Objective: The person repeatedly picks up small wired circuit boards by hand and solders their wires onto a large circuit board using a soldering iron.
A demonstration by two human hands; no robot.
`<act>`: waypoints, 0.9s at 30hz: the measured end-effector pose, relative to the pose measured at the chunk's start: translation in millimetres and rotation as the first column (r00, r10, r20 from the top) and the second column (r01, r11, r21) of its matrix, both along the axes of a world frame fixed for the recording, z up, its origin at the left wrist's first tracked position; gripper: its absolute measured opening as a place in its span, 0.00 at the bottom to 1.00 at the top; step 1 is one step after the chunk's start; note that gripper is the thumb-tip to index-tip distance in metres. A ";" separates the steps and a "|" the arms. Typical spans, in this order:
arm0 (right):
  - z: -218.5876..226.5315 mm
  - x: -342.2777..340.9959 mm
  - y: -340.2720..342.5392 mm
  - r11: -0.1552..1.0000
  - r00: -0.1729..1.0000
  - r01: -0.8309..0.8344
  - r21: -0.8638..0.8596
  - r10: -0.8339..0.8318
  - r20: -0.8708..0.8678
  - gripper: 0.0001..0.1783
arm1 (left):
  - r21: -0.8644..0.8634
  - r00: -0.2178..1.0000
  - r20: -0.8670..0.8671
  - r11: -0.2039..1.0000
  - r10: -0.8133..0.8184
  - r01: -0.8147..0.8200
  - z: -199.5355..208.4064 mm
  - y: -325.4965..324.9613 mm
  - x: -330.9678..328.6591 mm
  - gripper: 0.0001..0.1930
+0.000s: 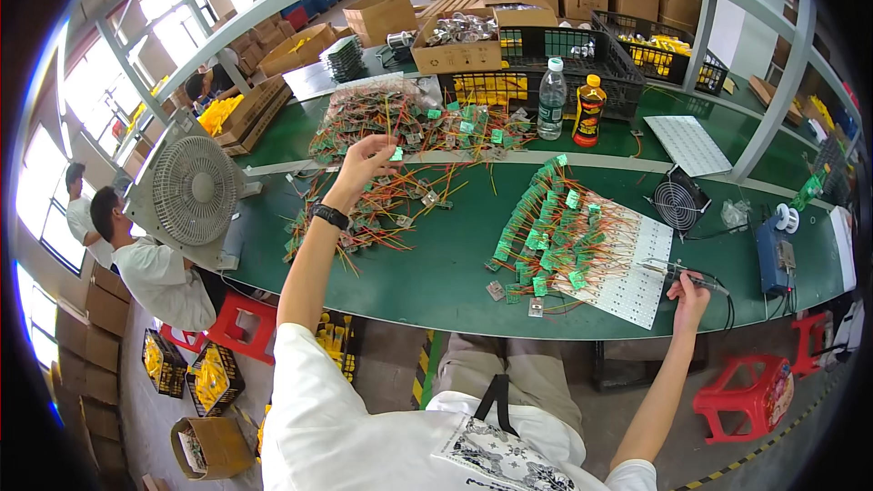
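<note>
My left hand [362,162] is raised over the green workbench [436,273], pinching a small green circuit board with thin wires [394,147] above a loose pile of wired boards [382,205]. My right hand [688,294] rests at the bench's front right edge, gripping a soldering iron [677,270] whose tip points left toward a white panel [627,264]. On that panel lie rows of small green boards with orange and red wires [546,227]. A black watch sits on my left wrist.
A desk fan [193,191] stands at the bench's left end. A water bottle [550,98], an orange bottle [589,109], black crates [564,55] and cardboard boxes sit behind. A small black fan [680,203] and blue box [775,255] are right. Red stools [746,395] stand below. Other people sit left.
</note>
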State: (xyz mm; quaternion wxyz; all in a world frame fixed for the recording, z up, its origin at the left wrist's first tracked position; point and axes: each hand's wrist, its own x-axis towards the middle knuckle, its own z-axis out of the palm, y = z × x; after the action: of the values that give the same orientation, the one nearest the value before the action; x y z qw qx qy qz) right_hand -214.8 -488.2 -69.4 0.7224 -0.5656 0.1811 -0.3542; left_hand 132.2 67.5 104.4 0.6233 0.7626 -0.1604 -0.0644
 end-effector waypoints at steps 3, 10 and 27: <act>-0.9 -2.6 -0.6 1.000 1.000 0.011 -0.018 -0.011 -0.006 0.10 | -0.036 0.999 0.006 0.999 -0.034 0.034 3.5 -18.3 -15.8 0.12; 18.2 1.9 8.1 0.997 0.996 0.071 0.003 -0.070 -0.060 0.12 | 0.072 0.965 0.123 0.972 -0.232 0.225 -27.8 -91.8 -70.8 0.12; 15.5 -10.3 14.9 0.999 0.999 -0.010 0.036 0.011 -0.034 0.11 | 0.123 0.768 0.360 0.843 -0.529 0.523 -91.8 -268.5 -194.8 0.08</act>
State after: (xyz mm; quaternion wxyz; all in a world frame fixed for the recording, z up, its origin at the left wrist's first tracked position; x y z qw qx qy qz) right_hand -225.2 -473.2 -53.9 0.7309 -0.5596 0.1968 -0.3375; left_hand -62.6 -200.9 12.6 0.5311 0.6896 -0.4844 -0.0885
